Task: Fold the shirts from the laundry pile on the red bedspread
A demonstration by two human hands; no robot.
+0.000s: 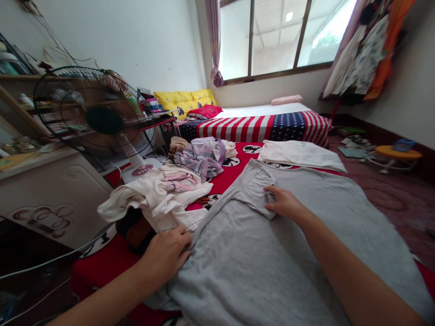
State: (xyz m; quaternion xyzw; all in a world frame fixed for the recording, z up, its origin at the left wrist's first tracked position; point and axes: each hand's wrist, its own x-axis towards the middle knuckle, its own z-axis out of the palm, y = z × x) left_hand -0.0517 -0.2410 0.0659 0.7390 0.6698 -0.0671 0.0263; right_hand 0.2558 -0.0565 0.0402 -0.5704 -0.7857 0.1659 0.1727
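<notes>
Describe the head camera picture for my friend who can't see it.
A person's right hand pinches a folded-over part of a gray garment spread on red patterned cloth, while the left hand rests at its edge. Rumpled clothes and a fan are on the left; a bed stands behind, below a window.

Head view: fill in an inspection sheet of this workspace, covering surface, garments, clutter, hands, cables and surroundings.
Surface: red cloth with round black-and-white prints.
Garments: gray shirt spread out, somewhat wrinkled; white garment laid out beyond it.
Clutter: rumpled white clothes and plaid garment heaped left of the shirt.
Left hand: at the shirt's left edge; grip unclear.
Right hand: pinching the shirt's sleeve.
Cables: white cable crosses lower left.
Surroundings: fan at left; bed beneath window.
</notes>
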